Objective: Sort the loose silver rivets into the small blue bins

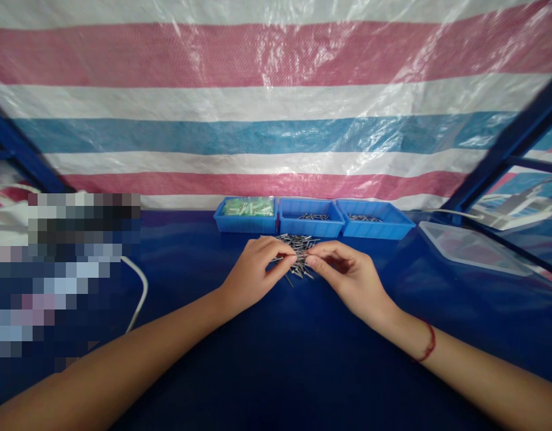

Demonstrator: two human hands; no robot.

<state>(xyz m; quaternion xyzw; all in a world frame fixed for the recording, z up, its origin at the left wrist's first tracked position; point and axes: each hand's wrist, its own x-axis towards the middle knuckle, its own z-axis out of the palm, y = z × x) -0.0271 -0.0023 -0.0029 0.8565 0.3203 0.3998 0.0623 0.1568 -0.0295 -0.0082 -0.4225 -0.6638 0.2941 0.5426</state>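
A loose pile of thin, dark silvery metal pins [302, 242], like nails or rivets, lies on the blue tabletop [280, 353]. My left hand [254, 269] reaches over the pile's left side, thumb and forefinger pinched together at its middle. From the right comes my right hand [354, 278], its thumb and forefinger also closed at the tips. The two pinches nearly meet above the pins. What either hand holds is too small to make out. A red cord bracelet [431, 342] circles my right wrist.
Behind the pile stand three blue bins: the left bin [245, 225] with green-and-white packets, the middle bin [312, 228] and right bin [378, 230] with metal pins. A translucent lid [473, 248] lies right. A white cable [143, 287] curves at left. Striped sheeting [267, 134] hangs behind.
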